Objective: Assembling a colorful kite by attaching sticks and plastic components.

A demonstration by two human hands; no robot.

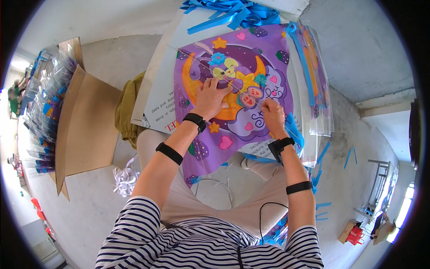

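A purple printed kite (183, 85) with a cartoon rabbit, an orange moon and a cloud lies spread over the white board in front of me. A thin rod (197, 63) runs slantwise across its face. My left hand (212, 96) rests on the kite's middle, fingers apart, with the fingertips beside the rod. To the right, my right hand (274, 117) is closed, pinching the rod over the cloud print. The exact grip is partly hidden by the fingers. The kite's near corner hangs over the board's edge above my lap.
Blue ribbon strips (242, 15) pile up at the far edge. More kites in clear plastic (320, 89) lie at the right. On the left stands a cardboard box (92, 121) beside packed clear bags (49, 98); an olive cloth (127, 110) and white ribbons (125, 179) are nearby.
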